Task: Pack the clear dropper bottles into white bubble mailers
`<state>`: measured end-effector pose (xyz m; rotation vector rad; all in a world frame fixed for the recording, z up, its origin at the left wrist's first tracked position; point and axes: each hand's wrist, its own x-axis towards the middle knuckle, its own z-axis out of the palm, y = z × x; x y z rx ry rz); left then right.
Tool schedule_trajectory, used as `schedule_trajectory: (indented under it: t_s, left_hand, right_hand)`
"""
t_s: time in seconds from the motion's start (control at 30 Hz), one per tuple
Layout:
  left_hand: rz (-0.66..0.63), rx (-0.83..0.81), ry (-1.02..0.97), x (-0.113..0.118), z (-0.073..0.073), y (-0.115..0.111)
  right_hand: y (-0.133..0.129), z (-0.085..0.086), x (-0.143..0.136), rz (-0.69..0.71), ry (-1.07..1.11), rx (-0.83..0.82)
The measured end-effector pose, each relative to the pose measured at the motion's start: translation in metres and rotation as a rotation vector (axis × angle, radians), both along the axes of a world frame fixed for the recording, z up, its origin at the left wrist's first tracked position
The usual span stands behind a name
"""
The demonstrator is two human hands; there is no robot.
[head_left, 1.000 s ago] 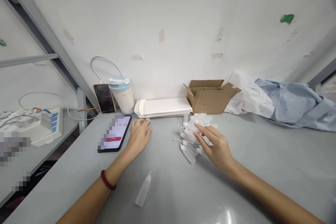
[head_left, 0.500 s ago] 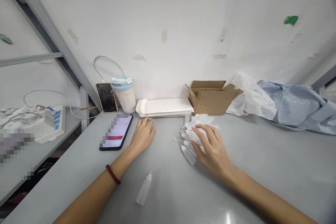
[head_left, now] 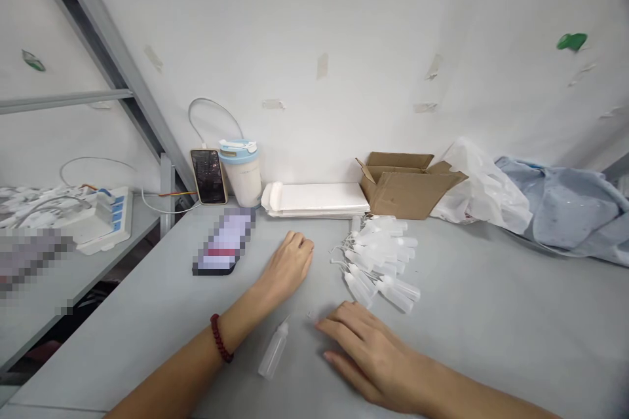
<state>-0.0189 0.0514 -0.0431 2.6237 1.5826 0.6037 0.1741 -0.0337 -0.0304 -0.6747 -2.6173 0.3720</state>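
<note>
A single clear plastic squeeze bottle with a thin bent nozzle tube (head_left: 273, 352) lies on the grey table between my forearms. My right hand (head_left: 368, 353) is low over the table to its right, thumb apart from the stretched fingers, holding nothing; its fingertips are close to the end of the tube. Loosely curled, my left hand (head_left: 289, 262) rests knuckles up on the table beyond the bottle, with its fingertips partly hidden and no object showing in it. A pile of several similar bottles (head_left: 378, 252) lies ahead of my right hand.
Along the wall stand a propped phone (head_left: 209, 177), a lidded cup (head_left: 242, 173), a stack of flat white boxes (head_left: 319, 200), an open cardboard box (head_left: 405, 193), a white plastic bag (head_left: 481, 190) and blue cloth (head_left: 565, 209). Another phone (head_left: 226, 242) lies left of my left hand.
My right hand has moved from the bottle pile toward me and left, near the single bottle's tube. My left hand has curled its fingers and shifted slightly right. The view has turned a little.
</note>
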Motion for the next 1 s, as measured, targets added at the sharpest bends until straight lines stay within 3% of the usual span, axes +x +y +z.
schedule_trajectory:
  t_s: [0.13,0.23,0.33,0.5,0.6,0.77,1.0]
  left_hand:
    - [-0.022,-0.026,-0.155,0.005,0.001,-0.006]
    - [0.012,-0.056,-0.302,0.005,0.001,-0.008]
    - [0.053,-0.070,-0.393,0.004,0.003,-0.008]
    - [0.120,-0.111,-0.505,0.002,0.009,-0.008]
    - [0.134,-0.185,-0.605,0.002,0.013,-0.009]
    - [0.148,-0.309,-0.925,0.004,0.023,-0.009]
    - [0.222,-0.343,-1.122,0.001,0.041,-0.013]
  right_hand:
    - [-0.003,0.003,-0.015,0.031,-0.063,-0.021]
    - [-0.007,0.004,-0.037,-0.068,-0.129,0.030]
    - [-0.011,-0.005,-0.063,-0.161,-0.190,0.252]
    - [-0.013,-0.027,-0.088,-0.103,-0.196,0.444]
    - [-0.012,-0.029,-0.081,-0.072,-0.165,0.460]
    - [-0.003,-0.013,-0.045,-0.116,-0.242,0.459]
    - [0.009,-0.002,-0.024,-0.231,-0.356,0.274]
